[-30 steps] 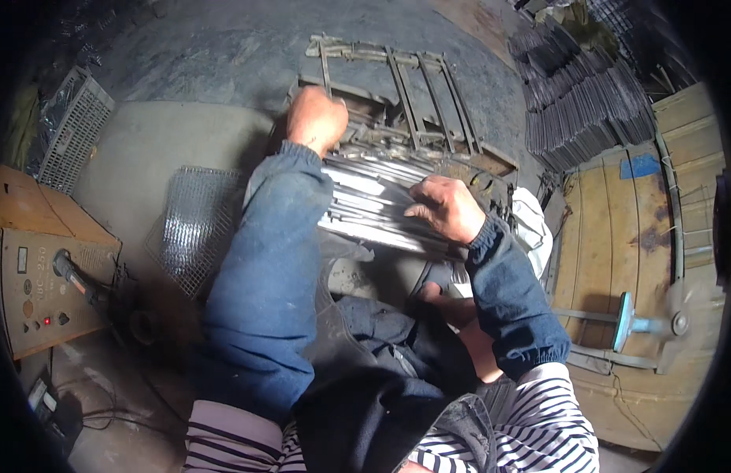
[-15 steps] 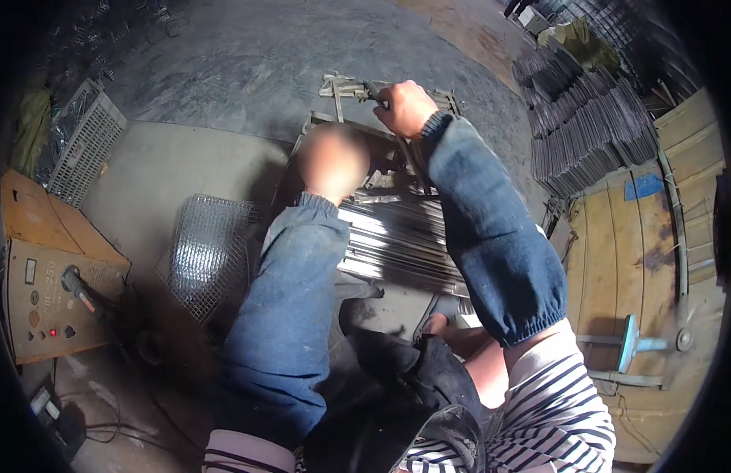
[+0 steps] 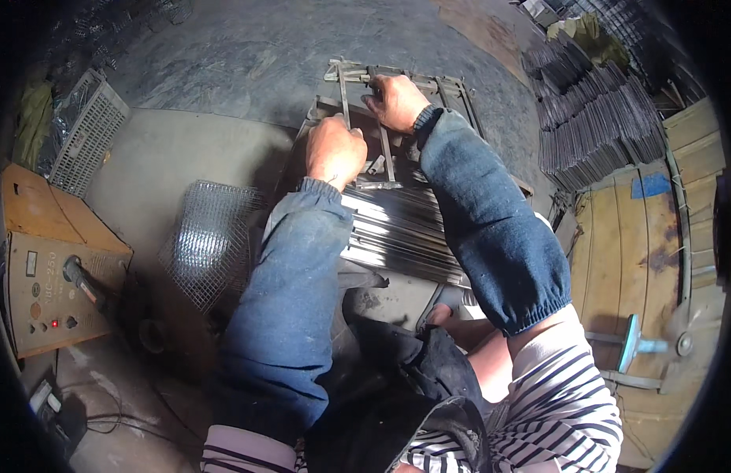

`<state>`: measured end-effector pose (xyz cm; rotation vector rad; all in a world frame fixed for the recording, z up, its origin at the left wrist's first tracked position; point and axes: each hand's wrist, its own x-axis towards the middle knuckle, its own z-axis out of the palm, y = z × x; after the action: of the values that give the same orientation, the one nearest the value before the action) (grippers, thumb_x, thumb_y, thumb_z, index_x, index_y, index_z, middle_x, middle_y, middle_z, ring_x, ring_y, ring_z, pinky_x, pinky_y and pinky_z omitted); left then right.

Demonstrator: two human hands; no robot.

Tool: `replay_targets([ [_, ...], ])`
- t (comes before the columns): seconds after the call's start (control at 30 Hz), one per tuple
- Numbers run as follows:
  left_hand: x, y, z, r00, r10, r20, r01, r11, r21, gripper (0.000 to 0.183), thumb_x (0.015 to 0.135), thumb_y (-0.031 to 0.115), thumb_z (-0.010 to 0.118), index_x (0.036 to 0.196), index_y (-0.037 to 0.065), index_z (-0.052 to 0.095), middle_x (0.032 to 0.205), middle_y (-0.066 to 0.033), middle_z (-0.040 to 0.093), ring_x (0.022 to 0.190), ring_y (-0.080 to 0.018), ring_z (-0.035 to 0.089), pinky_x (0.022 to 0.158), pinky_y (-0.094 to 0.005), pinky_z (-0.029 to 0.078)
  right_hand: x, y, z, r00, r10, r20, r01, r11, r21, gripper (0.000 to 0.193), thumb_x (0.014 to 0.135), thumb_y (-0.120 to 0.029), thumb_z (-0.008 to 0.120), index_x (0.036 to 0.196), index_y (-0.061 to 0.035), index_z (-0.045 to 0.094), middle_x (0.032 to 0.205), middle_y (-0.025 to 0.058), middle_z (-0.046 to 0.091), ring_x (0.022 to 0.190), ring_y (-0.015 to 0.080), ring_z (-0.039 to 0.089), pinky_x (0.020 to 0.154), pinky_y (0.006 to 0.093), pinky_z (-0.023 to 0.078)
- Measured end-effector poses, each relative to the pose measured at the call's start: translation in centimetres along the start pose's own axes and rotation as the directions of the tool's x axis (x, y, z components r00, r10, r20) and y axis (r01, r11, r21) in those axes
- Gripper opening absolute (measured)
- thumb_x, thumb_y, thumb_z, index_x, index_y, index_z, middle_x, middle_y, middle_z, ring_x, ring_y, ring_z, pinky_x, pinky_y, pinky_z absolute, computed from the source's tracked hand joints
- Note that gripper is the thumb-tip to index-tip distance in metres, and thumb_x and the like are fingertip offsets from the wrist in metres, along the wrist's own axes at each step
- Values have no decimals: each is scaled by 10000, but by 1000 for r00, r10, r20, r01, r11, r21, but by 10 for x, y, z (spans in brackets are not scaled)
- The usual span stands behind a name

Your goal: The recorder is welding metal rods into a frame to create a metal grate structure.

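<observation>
My left hand [image 3: 335, 150] is closed in a fist at the left side of a metal frame [image 3: 343, 93] made of narrow bars. What its fingers grip is hidden beneath them. Farther out and to the right, my right hand [image 3: 399, 102] is curled over the same frame near its far crossbar [image 3: 436, 82]; its grip is also hidden. A narrow flat bar [image 3: 386, 154] runs from under the right hand toward me, meeting a short crosspiece [image 3: 379, 185]. On the near side lies a layer of shiny metal strips [image 3: 405, 236], side by side.
Wire mesh panels [image 3: 208, 244] lie on the floor at left, beside an orange machine [image 3: 66, 268] with a cable and red light. A plastic crate [image 3: 89, 138] stands behind it. At right are stacked grey panels [image 3: 598, 118] and a yellowish slatted surface [image 3: 626, 236] with a blue-handled tool [image 3: 631, 344].
My right hand has shifted slightly left, and my left hand slightly right and farther out. The flat bar between them has moved left and stands straighter; the crosspiece sits slightly farther away.
</observation>
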<state>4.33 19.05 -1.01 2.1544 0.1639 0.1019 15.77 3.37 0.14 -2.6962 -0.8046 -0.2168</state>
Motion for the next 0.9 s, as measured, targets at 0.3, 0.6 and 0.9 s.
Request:
replay_targets([
  [0.3,8,-14,-10,995,63,74,-64,998,15,313,854,236,665,971,-47,727,890,-296,701,889,-445,701,793,-500,554,1,-9,14,981,51,187,-38,997,-73,497,898,-325,683,1263,3,605,962,267,711,900,404,711,771,499,580],
  [0.6,1,-83,-85,923,-240,-301,247,969,-14,635,794,564,760,843,-68,729,835,-255,723,797,-375,722,735,-464,566,-84,-31,-99,978,122,-171,-67,953,296,624,987,-305,685,1492,-9,469,740,11,530,685,76,444,622,255,408],
  [0.9,-250,-481,-73,495,-860,-121,492,392,-777,361,842,231,826,1137,52,724,1158,-124,718,1027,-260,692,777,-372,568,-264,-51,-119,980,198,-10,-191,954,230,335,938,-75,700,1226,87,645,698,21,566,636,75,470,577,244,400],
])
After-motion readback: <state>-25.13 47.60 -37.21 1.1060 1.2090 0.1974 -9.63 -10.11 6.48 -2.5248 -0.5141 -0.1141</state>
